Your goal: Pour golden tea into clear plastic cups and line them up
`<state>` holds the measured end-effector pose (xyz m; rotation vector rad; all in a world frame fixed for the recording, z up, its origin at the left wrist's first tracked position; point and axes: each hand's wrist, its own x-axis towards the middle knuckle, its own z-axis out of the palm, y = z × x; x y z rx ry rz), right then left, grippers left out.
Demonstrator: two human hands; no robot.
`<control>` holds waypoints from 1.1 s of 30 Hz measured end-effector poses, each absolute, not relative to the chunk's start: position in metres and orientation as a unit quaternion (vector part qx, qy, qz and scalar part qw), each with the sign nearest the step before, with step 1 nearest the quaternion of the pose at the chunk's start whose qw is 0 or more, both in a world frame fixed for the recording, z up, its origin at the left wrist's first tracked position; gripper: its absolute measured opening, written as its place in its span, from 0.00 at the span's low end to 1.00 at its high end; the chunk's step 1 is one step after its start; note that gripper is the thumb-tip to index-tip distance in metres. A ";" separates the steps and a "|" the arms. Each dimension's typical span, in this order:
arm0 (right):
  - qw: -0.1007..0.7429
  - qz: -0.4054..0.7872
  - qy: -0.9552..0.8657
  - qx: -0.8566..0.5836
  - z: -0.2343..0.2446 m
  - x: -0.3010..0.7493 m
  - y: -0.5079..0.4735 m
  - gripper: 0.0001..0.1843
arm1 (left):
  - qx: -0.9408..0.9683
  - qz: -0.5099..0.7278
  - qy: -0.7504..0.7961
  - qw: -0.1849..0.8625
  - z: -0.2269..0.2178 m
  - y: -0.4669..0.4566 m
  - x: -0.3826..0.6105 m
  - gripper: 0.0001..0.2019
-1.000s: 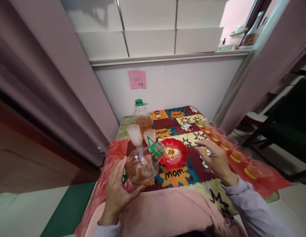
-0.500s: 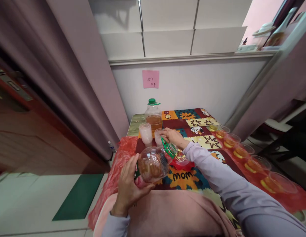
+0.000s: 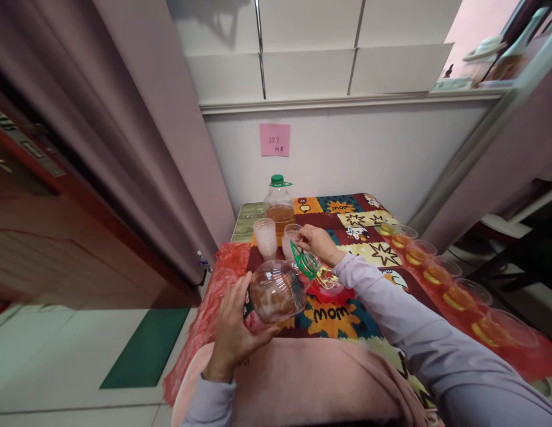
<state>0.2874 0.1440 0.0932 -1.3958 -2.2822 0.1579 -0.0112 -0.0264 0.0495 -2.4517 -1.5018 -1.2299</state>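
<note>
Your left hand (image 3: 235, 332) grips the tilted plastic jug (image 3: 276, 290), your right hand (image 3: 319, 242) pinches the clear cup (image 3: 289, 247), and over-tipping could cause spills!

The light is soft and muted (edges look stretched).

1. This looks like a room in a home, but I can't tell for sure.
2. At 9 o'clock there is a brown door (image 3: 93, 261) with a metal lock plate (image 3: 31, 148).
3. At 10 o'clock hangs a long purple curtain (image 3: 137, 148).
4. At 8 o'clock the floor (image 3: 57, 362) has big pale tiles.
5. Toward 5 o'clock, a bright table cover (image 3: 320, 220) has cartoon pictures.
6. At 2 o'clock a tall bottle (image 3: 520, 50) stands on a ledge.
</note>
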 end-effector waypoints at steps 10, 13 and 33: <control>0.433 0.004 -0.779 -0.454 0.118 0.342 0.097 0.09 | -0.783 -0.395 -0.480 -0.002 0.047 -0.025 -0.012 0.58; 0.383 0.021 -0.792 -0.475 0.088 0.363 0.073 0.09 | -0.780 -0.397 -0.484 -0.010 0.048 -0.023 -0.013 0.58; 0.262 0.025 -0.789 -0.555 0.011 0.376 0.044 0.10 | -0.770 -0.370 -0.517 -0.049 0.061 -0.023 -0.013 0.58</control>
